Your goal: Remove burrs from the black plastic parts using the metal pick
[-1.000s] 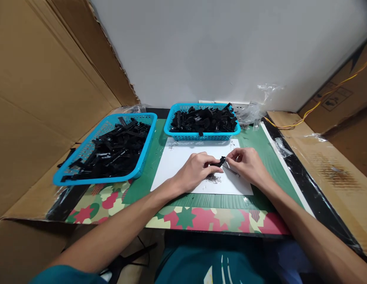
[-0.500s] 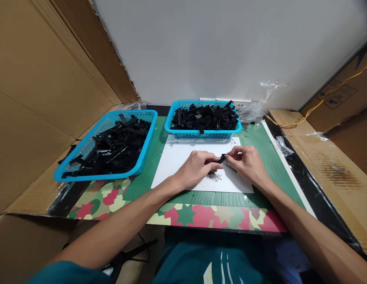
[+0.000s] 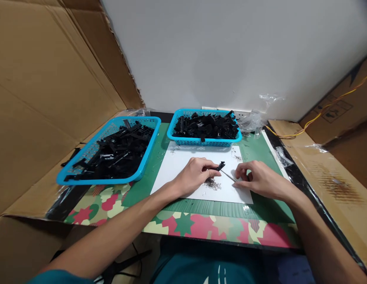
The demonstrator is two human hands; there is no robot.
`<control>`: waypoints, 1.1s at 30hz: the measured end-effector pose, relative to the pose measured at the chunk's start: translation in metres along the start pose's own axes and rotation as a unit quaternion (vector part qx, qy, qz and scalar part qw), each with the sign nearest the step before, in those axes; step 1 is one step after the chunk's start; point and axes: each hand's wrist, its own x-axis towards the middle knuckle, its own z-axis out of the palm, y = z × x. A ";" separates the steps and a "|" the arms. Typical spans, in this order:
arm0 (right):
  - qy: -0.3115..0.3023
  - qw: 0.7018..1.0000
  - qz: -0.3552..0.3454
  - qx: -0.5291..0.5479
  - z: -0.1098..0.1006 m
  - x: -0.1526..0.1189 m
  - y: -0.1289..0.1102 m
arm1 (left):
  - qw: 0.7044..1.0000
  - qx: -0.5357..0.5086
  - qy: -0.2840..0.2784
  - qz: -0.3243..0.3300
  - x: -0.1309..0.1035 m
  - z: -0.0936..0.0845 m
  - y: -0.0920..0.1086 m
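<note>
My left hand is closed, pinching a small black plastic part between thumb and fingertips above the white paper. A thin metal rod-shaped tool slants across the paper, one end beside that part and the other at my right thumb. My right hand is to the right, thumb and fingers apart around the tool's near end; a firm grip on it does not show. Below my left fingertips lies a pile of tiny metal pieces, too small to name.
Two blue plastic baskets, one at left and one at the back, are heaped with black plastic parts. White paper lies on a green mat. Cardboard stands at left, a wall behind. Clear plastic wrap lies at back right.
My right hand has moved right and away from the black part, its fingers parting. My left hand still holds the part. The view has tilted slightly upward.
</note>
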 end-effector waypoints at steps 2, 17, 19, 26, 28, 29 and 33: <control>0.006 1.000 -0.011 -0.011 0.001 -0.003 0.004 | 1.000 -0.006 0.000 -0.005 0.000 -0.001 -0.001; 0.154 0.944 0.024 0.292 0.016 0.019 -0.002 | 0.999 -0.036 -0.039 -0.011 0.002 -0.004 0.002; 0.171 0.946 0.022 0.274 0.027 0.024 -0.001 | 0.998 -0.038 -0.041 -0.017 0.001 -0.003 0.003; 0.151 0.952 0.041 0.265 0.036 0.025 0.002 | 0.997 -0.067 -0.037 -0.023 -0.001 0.000 -0.002; 0.158 0.950 0.040 0.266 0.036 0.025 0.002 | 0.996 -0.081 -0.036 -0.028 0.000 0.001 -0.004; 0.161 0.949 0.040 0.268 0.037 0.025 0.002 | 0.995 -0.087 -0.037 -0.031 0.000 0.002 -0.005; 0.162 0.942 0.051 0.290 0.040 0.028 0.004 | 0.995 -0.087 -0.050 -0.028 0.002 0.002 -0.007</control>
